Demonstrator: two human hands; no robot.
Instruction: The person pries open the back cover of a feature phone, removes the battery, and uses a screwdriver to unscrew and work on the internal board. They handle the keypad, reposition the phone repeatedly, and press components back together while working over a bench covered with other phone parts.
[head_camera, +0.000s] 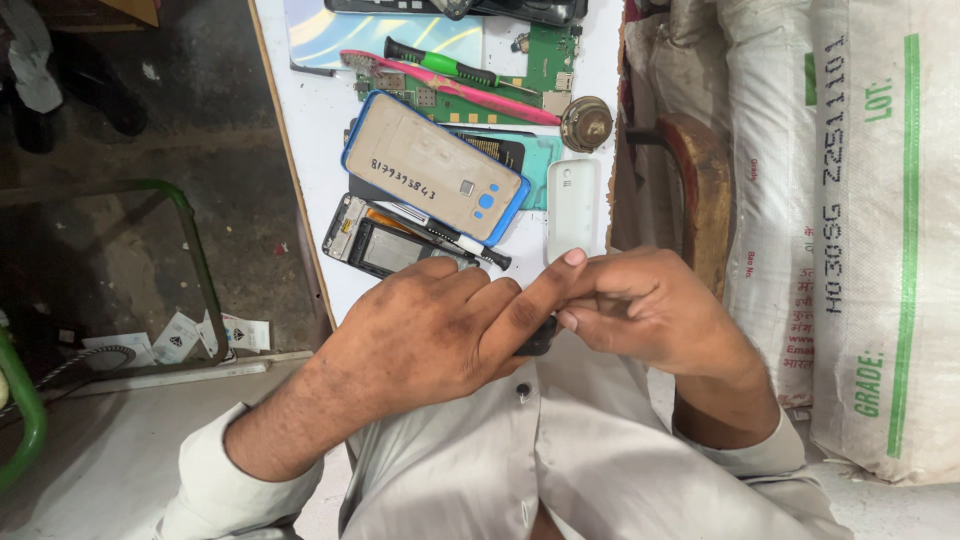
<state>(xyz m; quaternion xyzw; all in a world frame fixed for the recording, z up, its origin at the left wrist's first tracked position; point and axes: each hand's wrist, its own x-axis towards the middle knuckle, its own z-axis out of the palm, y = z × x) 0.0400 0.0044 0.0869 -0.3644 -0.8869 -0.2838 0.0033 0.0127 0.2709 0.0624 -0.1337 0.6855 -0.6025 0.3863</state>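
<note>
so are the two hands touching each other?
Touching. Head view: left hand forefinger lies across right hand fingertips, clasped around a small dark object.

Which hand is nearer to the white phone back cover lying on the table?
The left hand: its extended fingertip sits just below the white back cover, at its lower edge. The right hand is lower and to the right, both hands closed around a small dark object.

Seen from a single head-worn camera looking steeply down and close in, the wearer's own hands (520, 315) fill the middle of the frame above the lap, with the white tabletop (310, 130) ahead and stacked sacks (860, 230) at right.
</note>
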